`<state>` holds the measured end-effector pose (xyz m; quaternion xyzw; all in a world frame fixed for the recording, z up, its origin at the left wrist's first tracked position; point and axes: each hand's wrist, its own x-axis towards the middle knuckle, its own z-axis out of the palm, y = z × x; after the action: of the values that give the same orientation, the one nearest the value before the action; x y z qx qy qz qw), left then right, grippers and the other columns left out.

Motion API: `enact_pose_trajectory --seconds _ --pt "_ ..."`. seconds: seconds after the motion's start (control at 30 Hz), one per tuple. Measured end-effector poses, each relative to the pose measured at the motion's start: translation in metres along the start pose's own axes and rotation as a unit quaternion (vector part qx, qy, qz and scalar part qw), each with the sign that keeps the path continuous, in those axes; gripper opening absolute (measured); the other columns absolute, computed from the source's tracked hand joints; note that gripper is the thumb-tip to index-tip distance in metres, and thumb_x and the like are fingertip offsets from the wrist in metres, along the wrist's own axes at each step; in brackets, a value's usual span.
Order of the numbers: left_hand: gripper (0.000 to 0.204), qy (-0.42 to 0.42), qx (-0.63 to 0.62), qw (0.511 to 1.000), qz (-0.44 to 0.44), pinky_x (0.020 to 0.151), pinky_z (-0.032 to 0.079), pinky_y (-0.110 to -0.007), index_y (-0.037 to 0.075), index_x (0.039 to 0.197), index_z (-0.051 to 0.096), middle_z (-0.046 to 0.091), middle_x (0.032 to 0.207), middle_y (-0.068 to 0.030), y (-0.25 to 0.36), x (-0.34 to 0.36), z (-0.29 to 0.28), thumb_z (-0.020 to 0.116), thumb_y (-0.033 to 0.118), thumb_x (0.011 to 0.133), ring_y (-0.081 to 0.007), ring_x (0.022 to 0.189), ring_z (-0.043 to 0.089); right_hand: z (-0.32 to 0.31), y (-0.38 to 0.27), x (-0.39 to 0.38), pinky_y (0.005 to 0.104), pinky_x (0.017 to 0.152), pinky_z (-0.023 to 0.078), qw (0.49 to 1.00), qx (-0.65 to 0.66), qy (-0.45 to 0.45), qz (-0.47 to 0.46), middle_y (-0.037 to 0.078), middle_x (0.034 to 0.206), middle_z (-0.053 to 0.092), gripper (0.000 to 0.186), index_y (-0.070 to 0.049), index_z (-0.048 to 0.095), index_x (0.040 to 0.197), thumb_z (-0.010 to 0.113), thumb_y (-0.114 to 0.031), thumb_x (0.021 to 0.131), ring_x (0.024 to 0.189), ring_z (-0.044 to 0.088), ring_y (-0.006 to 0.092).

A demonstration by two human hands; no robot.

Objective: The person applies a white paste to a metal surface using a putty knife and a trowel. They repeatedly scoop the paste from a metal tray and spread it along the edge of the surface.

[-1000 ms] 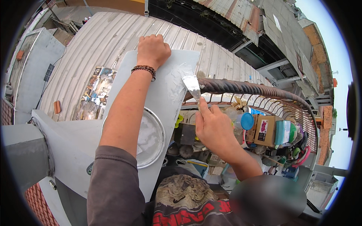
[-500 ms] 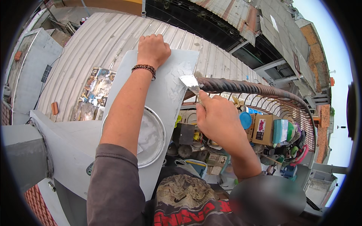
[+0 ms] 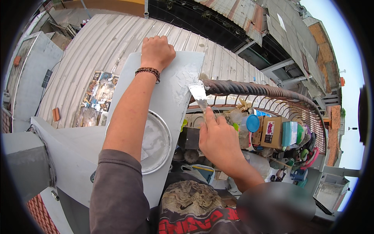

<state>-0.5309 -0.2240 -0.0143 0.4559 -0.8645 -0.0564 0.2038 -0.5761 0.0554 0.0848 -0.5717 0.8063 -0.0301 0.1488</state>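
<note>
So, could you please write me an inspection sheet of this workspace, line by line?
Surface: pale grey ledge top, with a rough white filler patch near its right edge.
Job's things: putty knife, blade at the patch; round metal pan on the ledge.
Clutter: cardboard box, blue lid and bottles behind the curved railing.
Hands: left hand grips the ledge's far end; right hand holds the knife.
Cables: nothing seen.
Surroundings: corrugated roof far below.
</note>
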Motion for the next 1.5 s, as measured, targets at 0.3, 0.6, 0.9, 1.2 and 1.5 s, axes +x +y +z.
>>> enact_pose_trajectory --seconds 0.3,0.6,0.9,1.2,1.5 --pt "0.027 0.028 0.001 1.000 0.007 0.091 0.044 -0.040 0.000 0.086 0.069 0.069 0.087 -0.0169 -0.003 0.000 0.005 0.052 0.021 0.084 -0.0303 0.085 0.065 0.033 0.002 0.018 0.0463 0.058 0.055 0.998 0.010 0.061 0.002 0.027 0.090 0.059 0.052 0.009 0.045 0.134 0.054 -0.020 0.092 0.064 0.065 0.0399" --pt "0.027 0.052 -0.012 0.999 0.010 0.088 0.043 -0.042 -0.001 0.084 0.068 0.068 0.086 -0.0174 -0.003 -0.002 0.006 0.051 0.020 0.083 -0.0314 0.083 0.063 0.010 0.008 -0.018 0.0467 0.055 0.051 0.991 0.083 0.101 -0.020 0.021 0.083 0.057 0.047 0.005 0.054 0.130 0.059 -0.017 0.089 0.060 0.062 0.0382" --pt "0.028 0.040 0.001 0.999 0.009 0.088 0.044 -0.039 0.000 0.085 0.070 0.070 0.086 -0.0163 -0.003 -0.002 0.004 0.052 0.021 0.083 -0.0291 0.084 0.066 0.019 0.008 0.021 0.0479 0.058 0.050 0.985 0.092 0.136 -0.052 0.020 0.082 0.058 0.041 -0.001 0.059 0.128 0.058 -0.017 0.090 0.064 0.062 0.0387" --pt "0.029 0.034 -0.003 0.999 0.011 0.092 0.043 -0.040 0.000 0.089 0.070 0.070 0.090 -0.0165 -0.003 -0.001 0.004 0.052 0.023 0.084 -0.0300 0.086 0.066 -0.020 0.010 -0.006 0.0476 0.060 0.050 0.994 0.071 0.039 -0.072 0.018 0.080 0.060 0.039 -0.001 0.061 0.123 0.059 -0.017 0.088 0.066 0.062 0.0376" --pt "0.029 0.033 -0.009 0.999 0.009 0.093 0.043 -0.040 0.001 0.090 0.070 0.070 0.091 -0.0160 -0.003 -0.003 0.002 0.053 0.025 0.085 -0.0292 0.088 0.066 -0.034 0.014 -0.005 0.0441 0.057 0.047 0.992 0.030 0.022 -0.119 0.015 0.076 0.056 0.037 -0.005 0.064 0.120 0.063 -0.014 0.084 0.062 0.060 0.0343"
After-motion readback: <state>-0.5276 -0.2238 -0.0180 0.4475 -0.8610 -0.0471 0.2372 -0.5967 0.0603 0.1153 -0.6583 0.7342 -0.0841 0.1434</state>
